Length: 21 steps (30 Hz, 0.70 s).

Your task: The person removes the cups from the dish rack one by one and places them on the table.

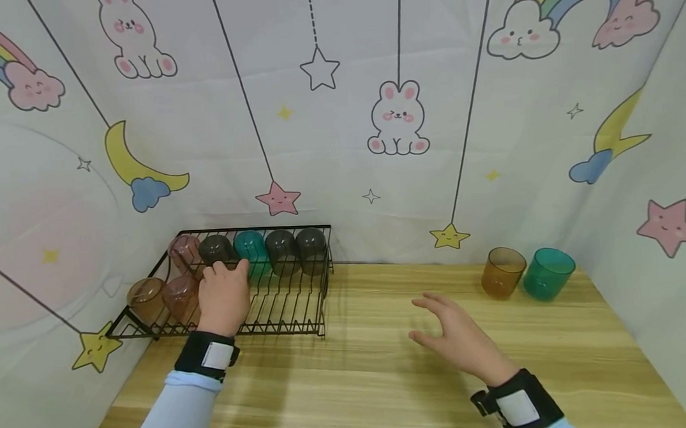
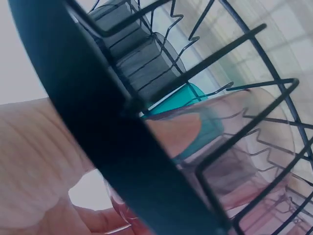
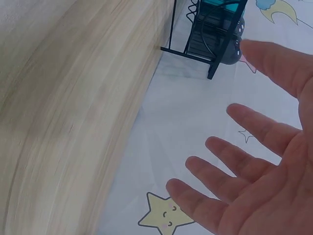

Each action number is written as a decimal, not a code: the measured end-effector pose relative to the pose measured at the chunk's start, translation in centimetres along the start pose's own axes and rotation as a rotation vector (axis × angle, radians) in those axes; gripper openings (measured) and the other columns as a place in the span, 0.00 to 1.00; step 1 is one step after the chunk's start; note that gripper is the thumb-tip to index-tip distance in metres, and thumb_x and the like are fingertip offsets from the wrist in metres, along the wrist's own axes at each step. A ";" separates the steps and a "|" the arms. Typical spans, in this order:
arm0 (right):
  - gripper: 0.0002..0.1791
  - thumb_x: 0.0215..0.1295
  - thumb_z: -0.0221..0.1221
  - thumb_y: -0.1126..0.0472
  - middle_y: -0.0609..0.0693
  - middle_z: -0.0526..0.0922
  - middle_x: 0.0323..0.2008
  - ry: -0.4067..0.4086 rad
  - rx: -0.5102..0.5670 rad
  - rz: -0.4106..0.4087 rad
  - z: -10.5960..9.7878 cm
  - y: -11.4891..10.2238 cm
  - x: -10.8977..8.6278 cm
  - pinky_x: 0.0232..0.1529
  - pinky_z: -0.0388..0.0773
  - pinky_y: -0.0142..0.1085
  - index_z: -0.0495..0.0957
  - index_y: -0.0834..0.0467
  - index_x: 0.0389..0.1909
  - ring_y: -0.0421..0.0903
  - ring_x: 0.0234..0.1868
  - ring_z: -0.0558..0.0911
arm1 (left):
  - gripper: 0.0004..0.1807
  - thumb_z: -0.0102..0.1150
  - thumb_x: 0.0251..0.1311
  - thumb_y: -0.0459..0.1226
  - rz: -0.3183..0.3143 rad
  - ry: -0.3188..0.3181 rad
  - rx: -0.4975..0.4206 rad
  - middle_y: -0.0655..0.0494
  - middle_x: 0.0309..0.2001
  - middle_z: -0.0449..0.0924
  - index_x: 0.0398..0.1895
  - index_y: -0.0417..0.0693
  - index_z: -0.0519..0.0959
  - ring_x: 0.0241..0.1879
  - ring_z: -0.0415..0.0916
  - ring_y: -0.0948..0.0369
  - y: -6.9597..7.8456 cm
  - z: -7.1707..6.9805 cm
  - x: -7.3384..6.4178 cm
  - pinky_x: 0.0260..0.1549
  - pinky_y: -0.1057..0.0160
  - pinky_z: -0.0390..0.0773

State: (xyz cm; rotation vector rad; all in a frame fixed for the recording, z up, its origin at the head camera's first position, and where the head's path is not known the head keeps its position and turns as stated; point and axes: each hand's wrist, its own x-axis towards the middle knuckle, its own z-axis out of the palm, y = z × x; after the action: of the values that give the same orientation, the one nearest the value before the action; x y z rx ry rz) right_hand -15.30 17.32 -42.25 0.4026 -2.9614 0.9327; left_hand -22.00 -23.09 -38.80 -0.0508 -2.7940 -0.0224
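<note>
- Left hand [image 1: 225, 299] is clamped on a pink cup [image 2: 234, 181] in the black wire rack [image 1: 279, 333]
- Right hand [image 1: 460, 336] kinda just hovers over the table [image 1: 373, 378], fingers spread wide apart

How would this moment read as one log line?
left grip: holding pink cup in black rack | right grip: open, empty, over table | at right: amber cup, teal cup
</note>
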 end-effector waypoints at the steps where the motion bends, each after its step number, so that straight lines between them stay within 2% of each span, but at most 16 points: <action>1: 0.36 0.54 0.61 0.37 0.55 0.64 0.67 0.014 0.011 -0.001 -0.1 0.0 0.0 0.62 0.66 0.55 0.69 0.49 0.62 0.56 0.66 0.66 | 0.15 0.59 0.56 0.29 0.006 0.006 0.007 0.27 0.37 0.70 0.47 0.41 0.72 0.38 0.67 0.34 0.1 -0.1 -0.1 0.32 0.40 0.74; 5: 0.36 0.56 0.60 0.38 0.53 0.68 0.65 0.074 0.052 -0.017 -0.4 -0.1 0.0 0.63 0.66 0.54 0.68 0.52 0.63 0.54 0.66 0.67 | 0.15 0.60 0.55 0.30 0.015 0.040 0.009 0.28 0.35 0.69 0.45 0.42 0.71 0.36 0.66 0.36 0.6 -0.7 -0.1 0.29 0.43 0.73; 8: 0.36 0.57 0.60 0.39 0.52 0.70 0.63 0.116 0.072 -0.019 -0.7 -0.2 0.0 0.62 0.67 0.53 0.67 0.52 0.63 0.53 0.65 0.68 | 0.18 0.62 0.53 0.31 0.021 0.095 -0.016 0.30 0.34 0.68 0.47 0.43 0.70 0.35 0.66 0.37 1.1 -1.1 0.0 0.27 0.44 0.73; 13: 0.34 0.57 0.62 0.43 0.51 0.70 0.63 0.155 0.081 -0.014 -1.0 -0.3 -0.1 0.61 0.68 0.52 0.66 0.50 0.63 0.52 0.64 0.69 | 0.28 0.65 0.49 0.32 0.040 0.190 -0.068 0.30 0.38 0.66 0.56 0.47 0.70 0.36 0.63 0.39 2.1 -1.9 0.2 0.24 0.48 0.72; 16: 0.36 0.57 0.60 0.39 0.51 0.70 0.63 0.161 0.083 -0.020 -1.0 -0.3 -0.1 0.62 0.68 0.52 0.66 0.50 0.64 0.52 0.65 0.69 | 0.35 0.68 0.46 0.32 0.056 0.207 -0.073 0.29 0.43 0.64 0.61 0.49 0.69 0.39 0.62 0.39 2.7 -2.5 0.2 0.27 0.49 0.71; 21: 0.40 0.55 0.54 0.30 0.51 0.69 0.64 0.164 0.082 -0.017 -1.2 -0.2 -0.2 0.61 0.68 0.52 0.66 0.50 0.64 0.52 0.65 0.68 | 0.39 0.74 0.39 0.32 0.094 0.226 -0.089 0.30 0.49 0.64 0.60 0.51 0.70 0.44 0.62 0.39 4.2 -3.4 0.0 0.34 0.48 0.72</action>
State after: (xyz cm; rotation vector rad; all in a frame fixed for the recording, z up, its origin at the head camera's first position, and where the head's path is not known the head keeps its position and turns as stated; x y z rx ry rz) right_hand -15.13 17.88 -41.19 0.3352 -2.7755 1.0350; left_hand -20.71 -19.02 -35.54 -0.1893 -2.5605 -0.1221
